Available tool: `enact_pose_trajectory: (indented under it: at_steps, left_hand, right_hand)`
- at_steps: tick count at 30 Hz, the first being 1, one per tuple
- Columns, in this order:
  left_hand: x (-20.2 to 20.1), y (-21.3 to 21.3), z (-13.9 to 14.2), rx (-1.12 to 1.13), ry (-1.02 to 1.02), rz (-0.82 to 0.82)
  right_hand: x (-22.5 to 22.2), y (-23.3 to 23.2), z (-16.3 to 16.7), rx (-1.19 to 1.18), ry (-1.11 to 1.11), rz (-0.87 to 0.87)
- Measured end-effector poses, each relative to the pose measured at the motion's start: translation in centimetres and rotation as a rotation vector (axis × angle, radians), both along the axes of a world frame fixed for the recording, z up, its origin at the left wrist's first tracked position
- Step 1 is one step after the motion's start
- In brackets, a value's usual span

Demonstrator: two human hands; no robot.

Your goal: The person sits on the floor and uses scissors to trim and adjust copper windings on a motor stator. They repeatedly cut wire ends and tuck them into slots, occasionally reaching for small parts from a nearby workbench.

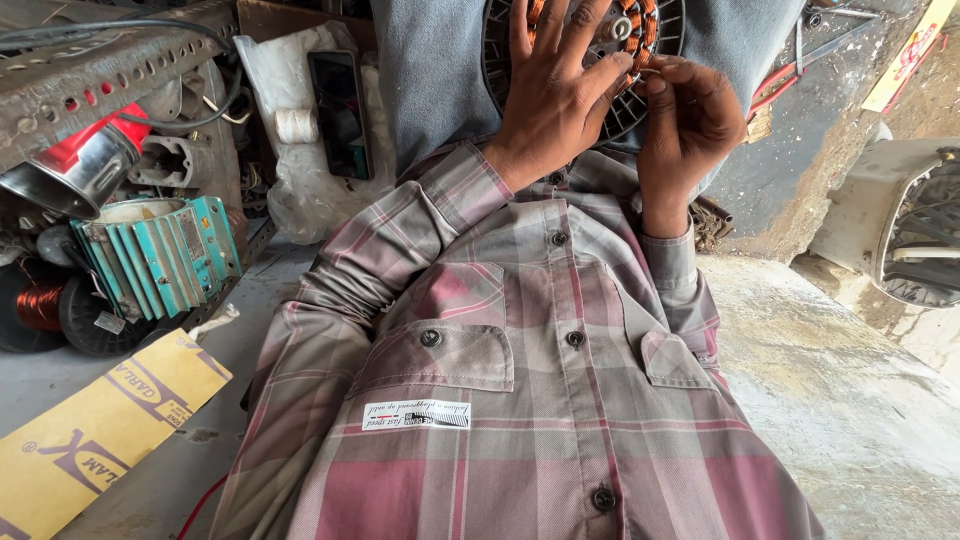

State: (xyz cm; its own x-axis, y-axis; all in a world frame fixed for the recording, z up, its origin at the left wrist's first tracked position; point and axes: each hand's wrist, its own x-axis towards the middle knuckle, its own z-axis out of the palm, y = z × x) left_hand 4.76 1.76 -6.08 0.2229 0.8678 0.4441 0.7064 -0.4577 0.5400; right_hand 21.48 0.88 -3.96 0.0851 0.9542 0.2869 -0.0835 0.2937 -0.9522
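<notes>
hands meet over a round motor stator (640,60) with copper windings, resting on the person's lap at the top of the view. the left hand (560,95) lies spread open, fingers fanned flat across the windings. the right hand (690,115), just beside it, is curled, fingertips pinched at the stator's rim; whether a wire sits in the pinch cannot be told. beyond the right hand, red-handled pliers (790,75) lie on the ground, with bare concrete floor (850,400) nearer the body. well left of the left hand sit a dark phone (340,110) on white plastic, a teal finned motor housing (160,255), a copper wire spool (40,305) and a yellow paper strip (90,430).
</notes>
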Motion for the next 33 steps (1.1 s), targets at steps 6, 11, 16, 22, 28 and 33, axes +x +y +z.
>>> enact_pose_trajectory:
  at_steps: [6, 11, 16, 22, 28, 33]
  left_hand:
    - [0.0, 0.1, -0.1, -0.001, 0.017, 0.002]
    - [0.2, 0.1, -0.3, -0.005, 0.0, 0.0]
    - [0.1, 0.1, -0.4, -0.003, 0.011, 0.008]
    - [0.2, 0.2, -0.2, 0.005, 0.014, 0.011]
    - [-0.7, -0.2, 0.2, -0.028, 0.013, 0.031]
    - [-1.0, -0.2, -0.2, -0.035, 0.038, 0.052]
  right_hand:
    - [0.0, -0.1, 0.2, -0.004, -0.008, -0.009]
    - [0.0, 0.0, 0.3, 0.011, -0.022, -0.009]
    - [0.0, 0.1, 0.1, 0.002, -0.07, -0.003]
    - [0.0, 0.2, -0.3, -0.004, -0.057, 0.035]
    - [0.0, 0.1, 0.0, -0.066, -0.159, 0.029]
    - [-0.3, 0.2, 0.6, -0.079, -0.207, 0.095]
